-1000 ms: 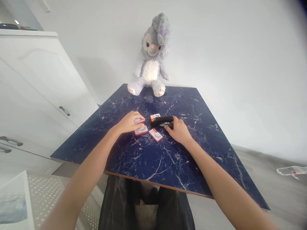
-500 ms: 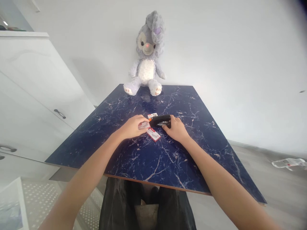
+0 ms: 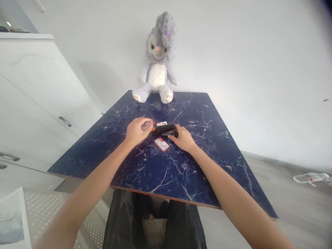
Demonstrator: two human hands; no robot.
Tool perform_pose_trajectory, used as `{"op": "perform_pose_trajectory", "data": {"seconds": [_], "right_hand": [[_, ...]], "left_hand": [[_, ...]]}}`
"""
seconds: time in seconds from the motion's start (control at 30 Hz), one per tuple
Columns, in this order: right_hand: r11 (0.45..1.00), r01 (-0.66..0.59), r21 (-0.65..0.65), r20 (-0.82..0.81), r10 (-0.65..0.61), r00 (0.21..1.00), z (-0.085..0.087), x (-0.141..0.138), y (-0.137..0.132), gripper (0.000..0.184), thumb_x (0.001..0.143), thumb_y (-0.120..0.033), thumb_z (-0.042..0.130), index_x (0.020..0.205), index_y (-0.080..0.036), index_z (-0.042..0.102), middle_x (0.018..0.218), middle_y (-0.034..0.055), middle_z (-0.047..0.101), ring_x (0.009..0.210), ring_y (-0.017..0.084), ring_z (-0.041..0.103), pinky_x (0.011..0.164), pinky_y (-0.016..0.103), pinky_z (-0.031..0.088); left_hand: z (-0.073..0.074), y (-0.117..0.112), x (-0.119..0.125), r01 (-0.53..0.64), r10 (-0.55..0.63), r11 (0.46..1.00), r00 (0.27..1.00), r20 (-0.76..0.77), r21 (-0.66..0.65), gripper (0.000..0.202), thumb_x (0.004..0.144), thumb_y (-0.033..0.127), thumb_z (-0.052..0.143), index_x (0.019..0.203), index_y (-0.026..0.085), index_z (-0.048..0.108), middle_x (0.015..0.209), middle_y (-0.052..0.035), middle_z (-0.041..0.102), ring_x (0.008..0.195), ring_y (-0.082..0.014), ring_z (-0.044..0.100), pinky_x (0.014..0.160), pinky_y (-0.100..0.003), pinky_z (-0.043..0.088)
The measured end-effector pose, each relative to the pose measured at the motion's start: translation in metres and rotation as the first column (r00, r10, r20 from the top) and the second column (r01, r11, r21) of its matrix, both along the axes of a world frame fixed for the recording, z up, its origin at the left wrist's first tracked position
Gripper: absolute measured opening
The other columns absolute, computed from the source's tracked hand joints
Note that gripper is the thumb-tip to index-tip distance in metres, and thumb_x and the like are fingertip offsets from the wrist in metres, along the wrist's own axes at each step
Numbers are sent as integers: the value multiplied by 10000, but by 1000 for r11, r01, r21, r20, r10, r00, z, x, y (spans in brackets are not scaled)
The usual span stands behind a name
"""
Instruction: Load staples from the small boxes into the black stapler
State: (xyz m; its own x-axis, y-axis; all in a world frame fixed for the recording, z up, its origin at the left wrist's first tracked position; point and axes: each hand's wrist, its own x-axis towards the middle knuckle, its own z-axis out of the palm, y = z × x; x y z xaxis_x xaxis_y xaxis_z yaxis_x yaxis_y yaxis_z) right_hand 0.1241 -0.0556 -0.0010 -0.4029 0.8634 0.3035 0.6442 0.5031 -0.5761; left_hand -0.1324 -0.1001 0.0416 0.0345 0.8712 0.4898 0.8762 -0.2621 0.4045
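My left hand (image 3: 137, 132) grips a small red-and-white staple box (image 3: 147, 125) between thumb and fingers, at the left end of the stapler. The black stapler (image 3: 165, 129) has an orange tip on its left end and lies sideways on the table. Around its right end, the fingers and thumb of my right hand (image 3: 185, 139) are closed. A second staple box (image 3: 162, 123) lies just behind the stapler, partly covered by it. Nearer to me, a third staple box (image 3: 162, 144) rests flat at a slant; part of its face is blurred out.
The blue marbled table (image 3: 166, 173) has its front edge close to my legs. A grey plush toy (image 3: 157, 74) sits at its back edge against the wall. White drawers (image 3: 38, 90) stand on the left. A clear plastic bottle (image 3: 308, 177) lies on the floor at the right.
My left hand has lifted the staple box and moved it left and back, off the front staple box. My right hand stays on the stapler; the view has shifted slightly.
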Motion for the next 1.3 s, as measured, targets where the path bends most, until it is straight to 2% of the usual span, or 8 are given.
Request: {"op": "perform_pose_trajectory", "data": {"seconds": [0.13,0.3,0.43,0.57,0.9,1.07,1.17,1.3], "right_hand": [[1000,8,3,-6,-8,1000,-2,1,-1,444,878,-292,664,1301,-190,575,1028,104,710,1032,284,630,867,397,518],[999,2,34,-28,-1,1000,-3,1,2,326,870,-257,665,1185,-178,635,975,92,723,977,278,642,847,397,520],[999,32,-16,-155,-34,987,-2,2,4,199,836,-237,697,1033,-211,687,982,56,745,916,235,683,855,377,534],[998,16,-63,-258,-32,966,-3,5,7,270,802,-207,721,1069,-227,692,980,27,762,916,209,714,877,361,555],[993,-88,-77,-304,61,951,-11,17,18,313,829,-222,739,1136,-260,699,1051,26,782,930,193,744,937,387,581],[992,-94,-82,-241,72,968,-4,22,20,292,836,-254,732,1126,-260,702,1042,19,786,878,187,740,886,368,582],[997,-54,-52,-141,46,989,5,38,22,257,817,-253,733,1074,-262,719,1032,16,788,834,191,726,855,367,572],[997,65,-42,-44,-67,997,12,68,23,237,775,-236,728,1012,-253,734,969,12,777,797,190,704,855,365,555]], "left_hand": [[-1,6,-10,-88,57,983,980,-190,-161,300,901,478,623,1049,251,754,992,-72,738,862,-255,674,768,-359,502],[-4,9,-12,4,-15,976,999,-47,-217,372,932,537,569,988,222,759,991,-70,710,852,-225,654,775,-341,473],[-6,11,-12,58,-47,967,998,50,-249,380,907,552,613,1029,219,750,1026,-62,723,873,-222,649,778,-338,465],[-8,12,-14,21,16,959,992,126,-284,387,855,573,679,1009,227,754,1043,-58,745,880,-223,658,790,-339,472],[-2,14,-16,-21,77,931,987,138,-366,401,796,603,734,980,247,765,1077,-86,773,1009,-290,690,826,-372,496],[0,18,-17,-4,49,916,994,102,-402,411,803,627,713,964,253,768,1108,-93,766,1029,-303,691,848,-386,505],[2,16,-18,14,23,920,996,88,-393,454,830,658,664,989,247,770,1116,-104,757,1036,-306,684,848,-384,505],[11,7,-26,111,-144,919,988,-60,-379,530,854,658,619,1163,246,742,1104,-118,729,947,-285,683,776,-352,499]]}}
